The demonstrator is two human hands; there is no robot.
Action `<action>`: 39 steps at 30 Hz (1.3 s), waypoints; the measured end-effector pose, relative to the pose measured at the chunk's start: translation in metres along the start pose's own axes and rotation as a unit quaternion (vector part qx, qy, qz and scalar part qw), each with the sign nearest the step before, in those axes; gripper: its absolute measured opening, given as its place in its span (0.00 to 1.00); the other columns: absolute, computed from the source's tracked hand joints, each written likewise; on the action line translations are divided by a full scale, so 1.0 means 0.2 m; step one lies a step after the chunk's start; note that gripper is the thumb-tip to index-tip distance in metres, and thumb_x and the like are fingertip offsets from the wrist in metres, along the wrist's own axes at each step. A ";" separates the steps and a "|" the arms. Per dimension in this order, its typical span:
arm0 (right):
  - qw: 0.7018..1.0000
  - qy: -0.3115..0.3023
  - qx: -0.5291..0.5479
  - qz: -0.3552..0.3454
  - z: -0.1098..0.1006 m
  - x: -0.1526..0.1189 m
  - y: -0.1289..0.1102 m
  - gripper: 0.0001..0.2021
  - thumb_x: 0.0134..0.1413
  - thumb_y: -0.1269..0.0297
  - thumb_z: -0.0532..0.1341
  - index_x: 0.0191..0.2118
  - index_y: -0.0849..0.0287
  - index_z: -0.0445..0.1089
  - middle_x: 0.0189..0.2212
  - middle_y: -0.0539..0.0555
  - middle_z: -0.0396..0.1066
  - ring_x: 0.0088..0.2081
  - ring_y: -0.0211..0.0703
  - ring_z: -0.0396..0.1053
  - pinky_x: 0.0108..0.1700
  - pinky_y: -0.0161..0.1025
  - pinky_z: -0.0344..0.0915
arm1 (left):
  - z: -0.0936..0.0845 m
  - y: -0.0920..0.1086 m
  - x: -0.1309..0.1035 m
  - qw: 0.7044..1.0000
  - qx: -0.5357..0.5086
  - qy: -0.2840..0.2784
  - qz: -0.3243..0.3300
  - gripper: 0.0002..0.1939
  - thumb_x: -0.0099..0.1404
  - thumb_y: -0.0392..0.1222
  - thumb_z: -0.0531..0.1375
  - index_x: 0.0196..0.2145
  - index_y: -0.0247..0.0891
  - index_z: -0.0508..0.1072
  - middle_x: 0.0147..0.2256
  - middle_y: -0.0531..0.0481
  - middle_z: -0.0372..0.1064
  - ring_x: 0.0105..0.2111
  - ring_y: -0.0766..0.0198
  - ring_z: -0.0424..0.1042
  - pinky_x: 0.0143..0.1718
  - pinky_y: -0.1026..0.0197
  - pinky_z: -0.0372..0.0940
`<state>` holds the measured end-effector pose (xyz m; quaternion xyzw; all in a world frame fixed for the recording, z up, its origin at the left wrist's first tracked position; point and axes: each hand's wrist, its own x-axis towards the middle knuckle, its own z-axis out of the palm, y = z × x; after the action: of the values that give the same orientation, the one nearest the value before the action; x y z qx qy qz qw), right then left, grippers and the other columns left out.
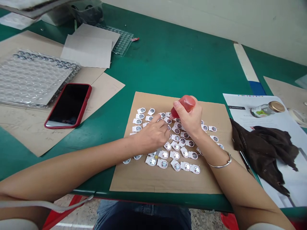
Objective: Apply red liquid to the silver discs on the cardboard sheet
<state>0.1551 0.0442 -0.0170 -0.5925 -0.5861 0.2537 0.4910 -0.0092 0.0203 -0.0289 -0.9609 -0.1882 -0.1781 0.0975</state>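
My right hand (192,118) is wrapped round a small red squeeze bottle (187,103), tipped so that its narrow end points down and left. Below it, rows of small white tabs with shiny round metal discs (175,156) lie on a brown cardboard sheet (155,183). My left hand (154,135) rests low over the middle of these pieces, fingers curled and close together near the bottle's tip. Whatever those fingers pinch is hidden. A small grey item with a yellow spot (156,156) shows just under the left palm.
A red-cased phone (68,105) lies at left on brown paper, beside a bubble-wrapped pack (31,80). Grey card sheets (87,48) lie behind. At right, a dark brown cloth (266,150) and a glass jar (267,109) rest on printed paper (240,116). The table (182,64) is green.
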 end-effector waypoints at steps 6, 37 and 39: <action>1.000 0.004 0.015 0.005 0.00 0.00 0.00 0.16 0.46 0.48 0.61 0.30 0.55 0.62 0.19 0.48 0.66 0.22 0.37 0.66 0.30 0.39 0.63 | 0.00 0.00 0.00 1.000 -0.010 0.000 -0.004 0.12 0.62 0.26 0.50 0.27 0.31 0.71 0.26 0.43 0.71 0.30 0.61 0.65 0.44 0.49 0.55; 1.000 0.023 0.002 -0.003 0.00 0.01 0.04 0.20 0.45 0.43 0.58 0.35 0.55 0.63 0.25 0.53 0.67 0.30 0.42 0.69 0.32 0.40 0.65 | -0.01 -0.01 0.01 1.000 0.014 -0.006 0.007 0.14 0.62 0.25 0.48 0.26 0.32 0.70 0.24 0.47 0.69 0.29 0.62 0.63 0.45 0.50 0.55; 1.000 0.019 0.009 0.000 -0.01 0.02 0.04 0.21 0.45 0.43 0.58 0.35 0.56 0.64 0.26 0.53 0.68 0.30 0.42 0.69 0.32 0.41 0.65 | -0.01 -0.01 0.01 1.000 0.013 -0.006 0.008 0.13 0.62 0.25 0.49 0.26 0.33 0.70 0.24 0.47 0.69 0.29 0.62 0.63 0.45 0.49 0.55</action>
<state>0.1607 0.0483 -0.0228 -0.5929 -0.5743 0.2480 0.5071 -0.0092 0.0218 -0.0255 -0.9622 -0.1831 -0.1688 0.1104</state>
